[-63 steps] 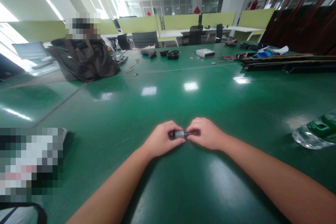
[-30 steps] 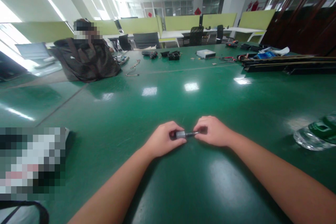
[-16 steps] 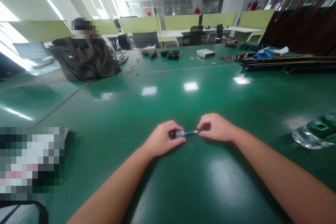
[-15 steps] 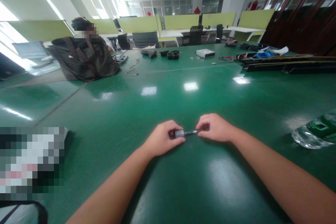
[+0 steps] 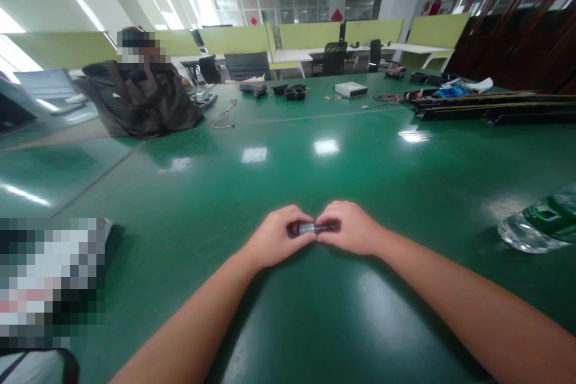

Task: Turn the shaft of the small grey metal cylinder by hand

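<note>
Just above the green table (image 5: 279, 180), my left hand (image 5: 279, 235) is closed around a small silver-and-black cylinder (image 5: 307, 228) with a narrow shaft; its exact kind is unclear. From the other side, my right hand (image 5: 350, 228) pinches the narrow dark end of the same piece. The fingertips of both hands meet or nearly meet over the middle of it. Much of the piece is hidden by the fingers.
A clear plastic bottle with a green label (image 5: 540, 225) lies at the right. At the left are a blurred-out box (image 5: 54, 276) and a dark bag (image 5: 144, 102), with a person behind it. Long black strips (image 5: 486, 109), a grey box (image 5: 351, 90) and a cable (image 5: 225, 115) lie farther back.
My right hand has moved left along the shaft until its fingertips came up to my left hand, covering the bare metal part. My left hand has stayed nearly in place.
</note>
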The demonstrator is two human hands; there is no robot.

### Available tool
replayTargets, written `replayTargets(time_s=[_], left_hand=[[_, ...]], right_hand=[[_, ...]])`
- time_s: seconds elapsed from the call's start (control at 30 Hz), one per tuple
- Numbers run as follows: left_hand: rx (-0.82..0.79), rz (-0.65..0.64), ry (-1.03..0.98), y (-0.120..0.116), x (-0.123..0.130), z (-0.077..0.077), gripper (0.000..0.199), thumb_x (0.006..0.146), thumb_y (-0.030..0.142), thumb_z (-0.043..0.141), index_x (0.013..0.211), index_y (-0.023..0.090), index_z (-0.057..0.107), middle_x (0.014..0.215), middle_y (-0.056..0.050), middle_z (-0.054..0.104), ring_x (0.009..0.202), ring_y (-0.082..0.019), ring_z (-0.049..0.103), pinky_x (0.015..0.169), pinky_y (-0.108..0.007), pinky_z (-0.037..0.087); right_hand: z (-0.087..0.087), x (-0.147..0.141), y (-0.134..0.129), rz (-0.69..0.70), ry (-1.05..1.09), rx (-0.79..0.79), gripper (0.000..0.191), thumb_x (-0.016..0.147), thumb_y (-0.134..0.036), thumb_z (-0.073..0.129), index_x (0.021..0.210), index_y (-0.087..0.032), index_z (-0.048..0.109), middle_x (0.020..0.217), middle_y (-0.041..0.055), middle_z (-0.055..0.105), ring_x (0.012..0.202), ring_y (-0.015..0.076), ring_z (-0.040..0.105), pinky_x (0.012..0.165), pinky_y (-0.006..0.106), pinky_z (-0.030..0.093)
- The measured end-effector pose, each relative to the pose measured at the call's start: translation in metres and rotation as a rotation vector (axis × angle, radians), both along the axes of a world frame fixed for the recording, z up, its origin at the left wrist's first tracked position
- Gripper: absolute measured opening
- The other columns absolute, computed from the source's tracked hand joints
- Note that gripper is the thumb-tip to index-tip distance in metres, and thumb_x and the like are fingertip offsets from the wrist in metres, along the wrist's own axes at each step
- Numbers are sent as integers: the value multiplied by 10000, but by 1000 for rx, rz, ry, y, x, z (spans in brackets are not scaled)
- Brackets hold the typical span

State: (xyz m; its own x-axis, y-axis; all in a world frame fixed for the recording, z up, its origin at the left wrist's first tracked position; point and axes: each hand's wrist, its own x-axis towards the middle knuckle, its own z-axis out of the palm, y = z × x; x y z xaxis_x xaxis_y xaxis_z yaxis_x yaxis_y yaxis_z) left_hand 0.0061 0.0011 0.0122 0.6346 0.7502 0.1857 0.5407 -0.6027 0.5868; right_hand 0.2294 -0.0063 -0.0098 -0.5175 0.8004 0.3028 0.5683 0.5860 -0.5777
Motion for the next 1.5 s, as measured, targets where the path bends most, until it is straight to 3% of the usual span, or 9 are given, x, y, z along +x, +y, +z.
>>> replayTargets(time_s=[0.23,1.5], left_hand=[[-29,7,3,0,0,-1,214,804,311,714,978,187,703,850,-24,641,749,-154,584,672,-249,446],[-42,12,-15,0,-2,-2,223,799,333,731,954,181,682,836,-15,628,719,-144,573,641,-249,439]], right_hand=[[0,0,-2,20,1,14,125,774,-205,704,896,-202,730,881,28,721,851,183,607,797,320,433],[5,12,-1,9,-65,19,94,761,-209,715,854,-205,731,831,25,713,838,186,603,786,324,421]])
